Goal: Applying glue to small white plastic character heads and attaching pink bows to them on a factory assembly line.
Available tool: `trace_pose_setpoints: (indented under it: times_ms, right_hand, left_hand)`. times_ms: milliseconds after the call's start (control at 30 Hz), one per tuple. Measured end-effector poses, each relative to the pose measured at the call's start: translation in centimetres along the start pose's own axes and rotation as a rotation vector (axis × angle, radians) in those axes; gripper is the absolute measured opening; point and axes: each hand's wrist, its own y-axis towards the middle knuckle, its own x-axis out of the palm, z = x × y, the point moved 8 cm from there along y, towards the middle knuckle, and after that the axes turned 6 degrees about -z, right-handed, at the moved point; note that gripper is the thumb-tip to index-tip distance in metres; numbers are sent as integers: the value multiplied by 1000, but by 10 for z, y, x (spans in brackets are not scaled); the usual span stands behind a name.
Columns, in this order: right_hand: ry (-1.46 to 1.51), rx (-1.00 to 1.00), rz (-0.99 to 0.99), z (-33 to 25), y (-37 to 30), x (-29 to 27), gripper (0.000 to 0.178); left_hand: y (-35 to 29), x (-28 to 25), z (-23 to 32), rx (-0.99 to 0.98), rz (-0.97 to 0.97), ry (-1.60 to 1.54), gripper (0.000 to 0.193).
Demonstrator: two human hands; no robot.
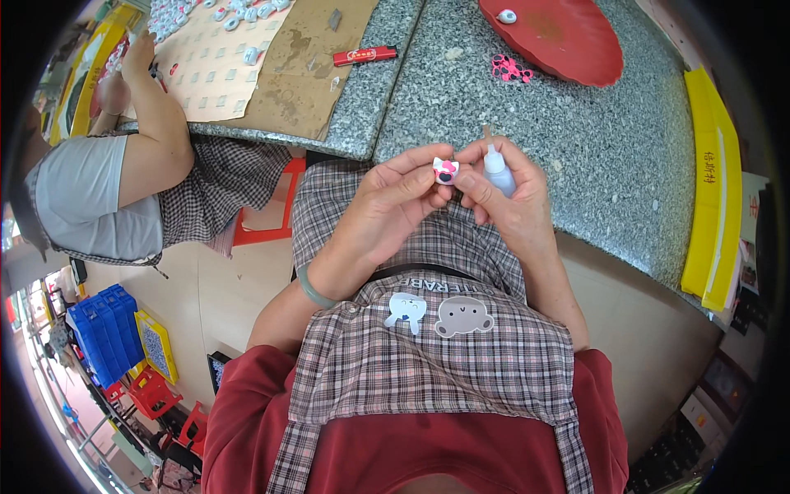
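Note:
Over my lap, by the table's near edge, my left hand (393, 193) pinches a small white cat-head figure (445, 170) with pink and black parts on it. Thumb and fingertips of my right hand (514, 193) meet the figure's right side. That same hand also keeps a small glue bottle (499, 174) with a white nozzle tucked against its fingers, nozzle pointing up. Several pink and black flat pieces (512, 69) lie on the table beyond. Next to them is a red scalloped dish (568, 41), with one small white figure (507, 16) inside.
A red lighter (364, 56) rests by a brown cardboard sheet (300, 82) on the speckled stone table (444, 103). At left a co-worker's arm (156, 123) reaches over a sheet (218, 78) bearing many small white figures. A yellow strip (709, 189) borders the right side.

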Motion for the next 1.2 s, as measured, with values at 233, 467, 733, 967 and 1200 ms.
trace_pose_setpoints:
  times_ms: [233, 467, 733, 967, 1200]
  right_hand:
    - [2, -113, 11, 11, 1, 3, 18]
    - [37, -139, 74, 19, 3, -1, 16]
    - [-222, -157, 32, -12, 15, -1, 13]
    - [-151, -227, 16, -28, 31, -18, 10]
    - [-94, -222, 120, -38, 43, -14, 10]
  left_hand:
    - [-7, 25, 26, 300, 61, 646, 31]
    - [2, 16, 22, 247, 43, 569, 32]
    - [9, 19, 41, 291, 57, 709, 28]
    - [28, 37, 51, 224, 9, 656, 28]
    - [43, 42, 70, 427, 8, 864, 26]
